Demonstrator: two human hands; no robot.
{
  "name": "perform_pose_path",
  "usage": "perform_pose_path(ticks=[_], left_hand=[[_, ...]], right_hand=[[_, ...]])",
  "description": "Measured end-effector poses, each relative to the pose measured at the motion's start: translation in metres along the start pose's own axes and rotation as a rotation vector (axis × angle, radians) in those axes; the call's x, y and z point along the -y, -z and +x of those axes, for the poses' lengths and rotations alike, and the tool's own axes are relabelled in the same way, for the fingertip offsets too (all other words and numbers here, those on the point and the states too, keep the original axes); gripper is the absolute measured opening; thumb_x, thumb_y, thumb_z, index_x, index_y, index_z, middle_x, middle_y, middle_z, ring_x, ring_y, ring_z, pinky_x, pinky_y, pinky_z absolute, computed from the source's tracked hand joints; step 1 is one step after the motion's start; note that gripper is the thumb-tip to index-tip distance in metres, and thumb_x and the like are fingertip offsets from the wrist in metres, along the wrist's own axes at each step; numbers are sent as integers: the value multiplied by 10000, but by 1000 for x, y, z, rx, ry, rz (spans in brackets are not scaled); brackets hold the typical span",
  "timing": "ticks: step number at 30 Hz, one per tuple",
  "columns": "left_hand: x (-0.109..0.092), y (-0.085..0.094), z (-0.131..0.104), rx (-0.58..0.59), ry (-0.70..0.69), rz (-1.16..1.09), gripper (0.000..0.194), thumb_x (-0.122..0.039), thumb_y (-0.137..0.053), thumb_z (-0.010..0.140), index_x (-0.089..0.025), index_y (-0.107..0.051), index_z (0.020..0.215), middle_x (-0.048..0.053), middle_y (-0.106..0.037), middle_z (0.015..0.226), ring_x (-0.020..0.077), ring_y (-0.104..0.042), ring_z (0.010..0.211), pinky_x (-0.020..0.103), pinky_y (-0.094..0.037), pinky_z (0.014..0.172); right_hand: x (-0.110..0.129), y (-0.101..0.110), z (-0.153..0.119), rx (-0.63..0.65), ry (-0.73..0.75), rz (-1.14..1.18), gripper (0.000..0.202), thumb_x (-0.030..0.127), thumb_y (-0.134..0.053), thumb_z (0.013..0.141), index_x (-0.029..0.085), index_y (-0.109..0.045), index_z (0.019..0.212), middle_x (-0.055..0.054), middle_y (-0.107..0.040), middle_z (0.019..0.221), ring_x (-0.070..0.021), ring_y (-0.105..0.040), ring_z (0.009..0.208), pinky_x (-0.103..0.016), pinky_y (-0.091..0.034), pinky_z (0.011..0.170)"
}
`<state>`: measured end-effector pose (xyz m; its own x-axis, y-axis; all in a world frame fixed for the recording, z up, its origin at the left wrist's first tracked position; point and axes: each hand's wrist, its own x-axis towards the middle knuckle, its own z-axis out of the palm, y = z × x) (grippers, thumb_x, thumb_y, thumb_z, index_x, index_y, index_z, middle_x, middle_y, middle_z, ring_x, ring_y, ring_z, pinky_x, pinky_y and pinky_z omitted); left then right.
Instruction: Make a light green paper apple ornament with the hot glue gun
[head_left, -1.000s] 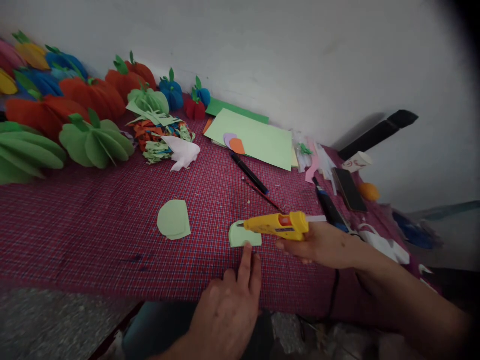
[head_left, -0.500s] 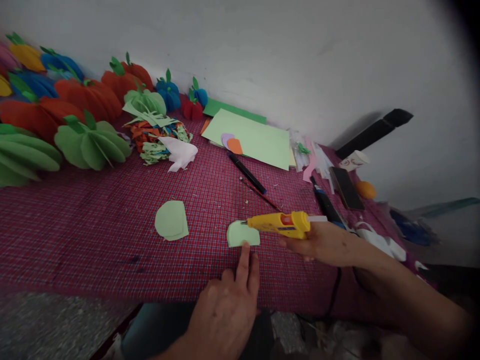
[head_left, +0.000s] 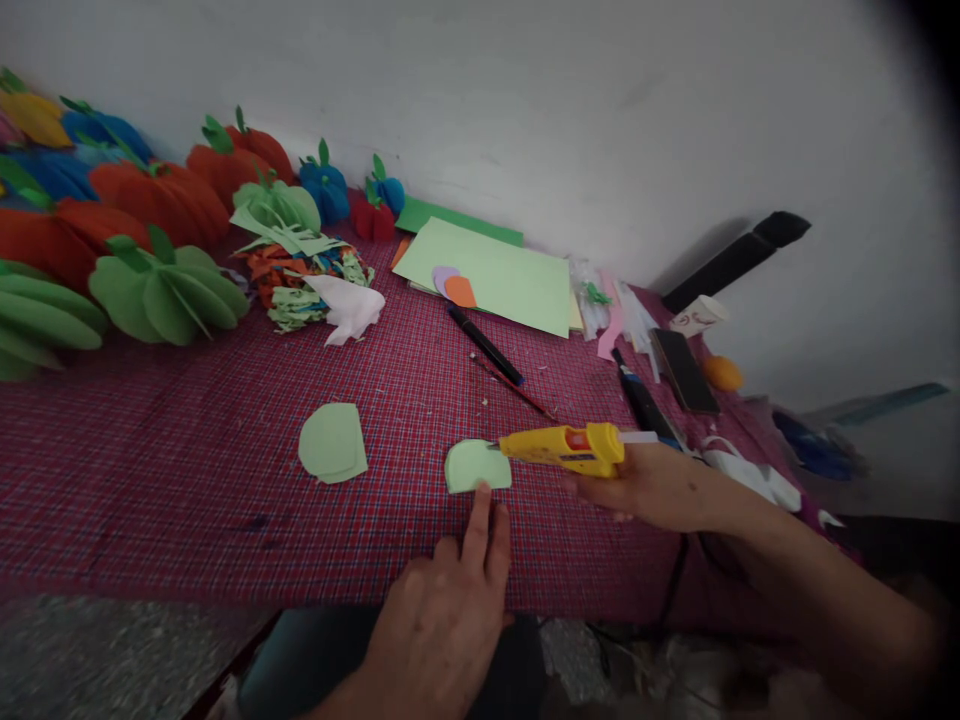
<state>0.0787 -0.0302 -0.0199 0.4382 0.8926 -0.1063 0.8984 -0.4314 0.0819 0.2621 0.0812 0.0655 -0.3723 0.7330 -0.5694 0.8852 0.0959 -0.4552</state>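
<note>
My left hand [head_left: 448,600] rests at the front of the table, its fingers stretched out and a fingertip pressing the lower edge of a pale green half-round paper piece [head_left: 477,468]. My right hand [head_left: 660,487] is wrapped round a yellow glue gun [head_left: 562,447]. The gun points left, with its nozzle over the upper right part of that paper; whether it touches cannot be made out. To the left lies a small stack of pale green rounded papers [head_left: 332,443].
Paper pumpkins [head_left: 169,290] crowd the back left, beside paper shreds [head_left: 300,285]. Green sheets [head_left: 495,275], a black marker [head_left: 486,345] and a thin red stick [head_left: 517,388] lie behind the hands. At the right are a phone [head_left: 684,370], a cup [head_left: 699,316] and an orange fruit [head_left: 723,373].
The glue gun's nozzle has shifted slightly right along the half-round paper. The whole view has moved a little, so the table's things appear further left. My left hand still presses the paper.
</note>
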Motion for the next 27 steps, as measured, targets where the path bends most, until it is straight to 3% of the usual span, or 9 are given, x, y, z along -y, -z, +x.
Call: perform_pose_path(ticks=[11, 20, 27], left_hand=[[1, -1, 0, 5, -4, -11, 743, -445, -654, 714, -176, -388, 1353, 150, -262, 1447, 202, -620, 665, 331, -556, 446], [-1, -4, 1, -9, 13, -2, 769, -441, -683, 686, -182, -395, 1350, 155, -286, 1443, 202, -619, 673, 316, -548, 443], [0, -5, -1, -27, 5, 0, 769, -461, -678, 685, -181, -403, 1347, 171, -272, 1444, 199, -618, 670, 307, -544, 440]], right_hand=[[-5, 1, -6, -2, -27, -39, 211, 374, -475, 798, 204, -555, 701, 51, -463, 461, -99, -446, 411, -204, -358, 400], [-10, -1, -13, 54, -8, 90, 254, 347, -491, 792, 182, -571, 968, 47, -510, 573, -85, -447, 437, -195, -388, 427], [-12, 0, -19, 95, -27, 54, 201, 358, -474, 819, 177, -535, 881, 69, -453, 522, -81, -438, 435, -182, -360, 419]])
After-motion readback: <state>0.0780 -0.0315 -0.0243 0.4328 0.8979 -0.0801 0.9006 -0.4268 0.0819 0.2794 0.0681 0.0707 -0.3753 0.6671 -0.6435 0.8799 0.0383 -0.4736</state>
